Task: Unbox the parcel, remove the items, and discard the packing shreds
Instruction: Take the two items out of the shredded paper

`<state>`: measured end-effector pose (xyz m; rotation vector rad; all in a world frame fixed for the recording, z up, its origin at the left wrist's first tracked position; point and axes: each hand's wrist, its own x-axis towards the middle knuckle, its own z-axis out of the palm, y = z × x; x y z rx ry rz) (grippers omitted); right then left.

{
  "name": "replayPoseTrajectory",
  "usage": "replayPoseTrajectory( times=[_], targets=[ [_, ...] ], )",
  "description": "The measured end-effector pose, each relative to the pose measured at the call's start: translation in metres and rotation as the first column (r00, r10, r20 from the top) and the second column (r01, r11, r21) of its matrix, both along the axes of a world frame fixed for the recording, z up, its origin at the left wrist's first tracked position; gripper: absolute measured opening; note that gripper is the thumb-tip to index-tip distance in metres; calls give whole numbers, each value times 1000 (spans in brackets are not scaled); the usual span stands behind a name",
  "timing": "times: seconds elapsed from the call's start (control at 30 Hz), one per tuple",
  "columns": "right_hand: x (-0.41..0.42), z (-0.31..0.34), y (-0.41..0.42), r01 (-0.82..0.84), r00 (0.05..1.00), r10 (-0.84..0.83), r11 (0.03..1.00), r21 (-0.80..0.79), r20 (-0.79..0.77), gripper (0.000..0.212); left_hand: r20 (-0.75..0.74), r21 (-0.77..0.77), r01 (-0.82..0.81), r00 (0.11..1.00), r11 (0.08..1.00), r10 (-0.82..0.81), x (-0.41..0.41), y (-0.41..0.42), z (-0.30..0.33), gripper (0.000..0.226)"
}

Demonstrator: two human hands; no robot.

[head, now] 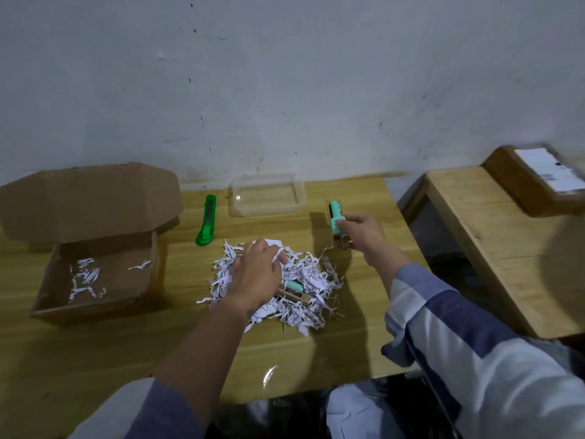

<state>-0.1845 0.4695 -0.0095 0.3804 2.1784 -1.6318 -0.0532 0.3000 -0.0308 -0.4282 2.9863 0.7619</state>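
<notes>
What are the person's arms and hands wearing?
Both hands are bare: the left hand and the right hand have no gloves or rings that show. The sleeves are pushed up toward the elbows, with wide blocks of dark blue, light blue and white. A small dark mark sits near the left wrist.

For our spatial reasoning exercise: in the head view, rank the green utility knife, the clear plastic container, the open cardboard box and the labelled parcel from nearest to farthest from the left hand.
1. Green utility knife, just beyond the left hand, slightly left.
2. Clear plastic container, farther back by the wall.
3. Open cardboard box, far left.
4. Labelled parcel, far right on the other table.
</notes>
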Motion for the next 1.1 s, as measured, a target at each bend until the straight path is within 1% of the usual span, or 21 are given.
replayPoseTrajectory(
  times=[0.07, 0.17, 0.37, 0.47, 0.6, 0.7, 0.77, 0.83, 0.87, 0.9, 0.97, 1.0, 1.07, 1.1],
  targets=[
    [-4, -6, 9, 33, 999, -34, 997, 74, 8, 34, 8, -26, 24, 1000, 999, -23, -1, 0, -7, 17],
    [-11, -21, 19, 98, 995, -99, 981, 166, -4, 34, 14, -1, 24, 1000, 1000, -24, -1, -4, -16, 16],
    [-21, -35, 17, 158, 987, -151, 944, 291, -44, 27, -46, 32, 11, 999, 999, -9, 0, -9, -27, 13],
    [-22, -35, 16, 89, 996, -77, 910, 404, -45, 30, -56, 51, 5, 998, 999, -3, 1, -9, -27, 11],
    [-19, -33, 15, 7, 997, 32, 845, 535, -64, 41, -88, 85, -7, 996, 996, 14, 3, -12, -25, 10],
    [-2, -23, 3, -44, 975, 167, 793, 608, -147, 33, -97, 104, 4, 995, 995, 6, 7, -15, -22, 13],
    [19, -14, -11, -81, 946, 252, 792, 605, -204, 23, -79, 108, 17, 997, 994, -8, 11, -18, -21, 16],
    [43, -12, -26, -162, 899, 348, 828, 536, -265, 11, -54, 83, 26, 998, 996, -21, 18, -23, -23, 21],
    [56, -11, -33, -233, 865, 409, 839, 492, -289, 9, -40, 70, 26, 999, 997, -23, 21, -25, -25, 24],
    [68, -11, -40, -316, 821, 482, 830, 460, -306, 11, -26, 59, 23, 999, 998, -21, 24, -26, -27, 28],
    [89, -12, -50, -464, 692, 627, 766, 444, -358, 11, 0, 30, 19, 1000, 999, -19, 26, -30, -29, 32],
    [97, -14, -53, -509, 618, 688, 719, 473, -381, 10, 8, 14, 22, 1000, 1000, -22, 26, -32, -30, 32],
    [103, -22, -53, -526, 500, 784, 612, 591, -367, 10, 15, 5, 27, 1000, 1000, -27, 28, -37, -31, 32],
    [103, -25, -50, -514, 468, 816, 563, 647, -338, 13, 16, 10, 27, 1000, 1000, -27, 29, -39, -33, 32]
  ],
)
